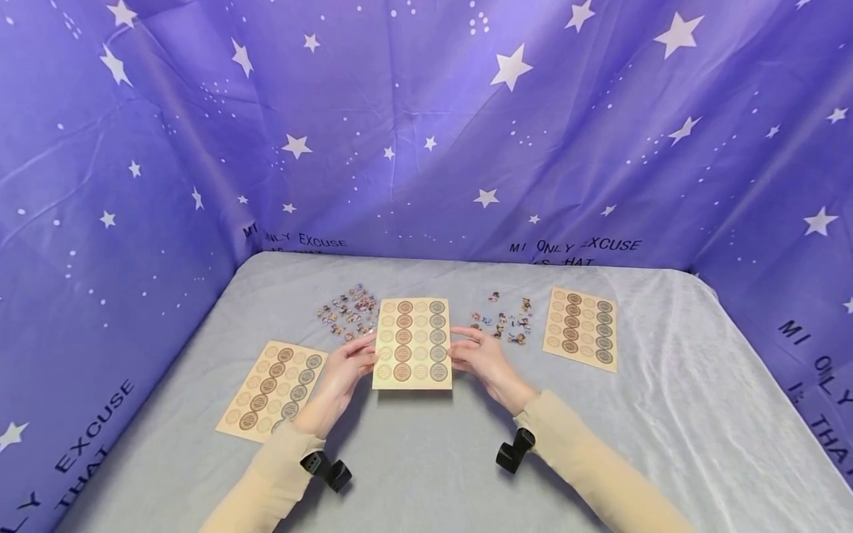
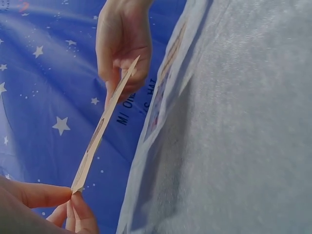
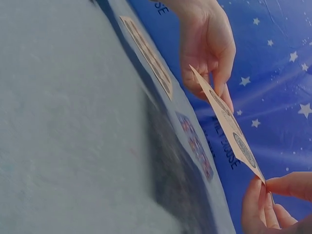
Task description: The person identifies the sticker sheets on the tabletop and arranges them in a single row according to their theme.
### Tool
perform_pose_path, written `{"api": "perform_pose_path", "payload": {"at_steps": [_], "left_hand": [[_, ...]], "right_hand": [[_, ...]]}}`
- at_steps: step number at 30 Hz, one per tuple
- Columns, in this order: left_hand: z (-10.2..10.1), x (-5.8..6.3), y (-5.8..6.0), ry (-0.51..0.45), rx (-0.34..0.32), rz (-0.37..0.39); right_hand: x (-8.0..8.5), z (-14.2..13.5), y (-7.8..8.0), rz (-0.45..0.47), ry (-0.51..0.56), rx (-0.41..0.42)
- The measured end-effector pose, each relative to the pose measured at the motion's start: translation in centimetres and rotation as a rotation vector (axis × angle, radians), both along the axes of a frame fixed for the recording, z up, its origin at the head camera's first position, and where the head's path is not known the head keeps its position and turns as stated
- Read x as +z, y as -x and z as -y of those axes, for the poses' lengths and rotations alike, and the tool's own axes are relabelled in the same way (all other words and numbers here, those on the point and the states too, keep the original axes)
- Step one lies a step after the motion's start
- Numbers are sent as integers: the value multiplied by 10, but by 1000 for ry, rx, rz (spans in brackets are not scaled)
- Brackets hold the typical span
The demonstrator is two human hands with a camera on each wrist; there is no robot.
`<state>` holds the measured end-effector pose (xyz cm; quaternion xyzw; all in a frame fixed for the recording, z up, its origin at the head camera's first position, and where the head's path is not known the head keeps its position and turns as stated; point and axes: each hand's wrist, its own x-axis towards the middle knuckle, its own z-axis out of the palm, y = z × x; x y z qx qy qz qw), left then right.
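Observation:
Between both hands is a cream sheet of round stickers point(image 1: 412, 344), with columns of pale, brown and grey circles. My left hand point(image 1: 343, 377) pinches its left edge between thumb and fingers. At the opposite edge, my right hand point(image 1: 489, 366) pinches it the same way. Both wrist views show the sheet edge-on, raised over the table and tilted. Thumb and fingertips of the left hand point(image 2: 53, 204) meet at the near edge in the left wrist view. The right hand point(image 3: 275, 204) grips a corner in the right wrist view.
Similar sticker sheets lie on the grey cloth-covered table point(image 1: 426, 474): one sheet point(image 1: 269, 389) at left, another sheet point(image 1: 580, 328) at right. Clear sheets with small colourful figures point(image 1: 346, 311) lie behind the left hand, and more figures point(image 1: 506, 322) behind the right. A purple star-printed curtain point(image 1: 426, 133) surrounds the table.

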<state>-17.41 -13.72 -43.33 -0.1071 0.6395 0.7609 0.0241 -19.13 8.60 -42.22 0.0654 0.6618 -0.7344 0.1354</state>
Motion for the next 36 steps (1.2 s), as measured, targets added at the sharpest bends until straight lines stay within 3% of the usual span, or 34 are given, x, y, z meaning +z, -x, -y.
{"api": "perform_pose_path", "payload": {"at_steps": [4, 6, 16, 24, 31, 36], "left_hand": [[6, 2, -8, 2, -10, 15], [6, 9, -15, 41, 6, 71], [27, -2, -30, 102, -63, 39], [39, 3, -40, 207, -86, 99], [55, -9, -41, 213, -128, 127], [63, -7, -48, 202, -196, 57]], "right_hand": [[-1, 5, -9, -17, -8, 11], [-2, 7, -13, -25, -9, 13], [-20, 18, -30, -23, -37, 105], [-22, 28, -45, -33, 1, 154], [-28, 36, -52, -37, 22, 173], [-26, 41, -61, -26, 32, 184]]}}
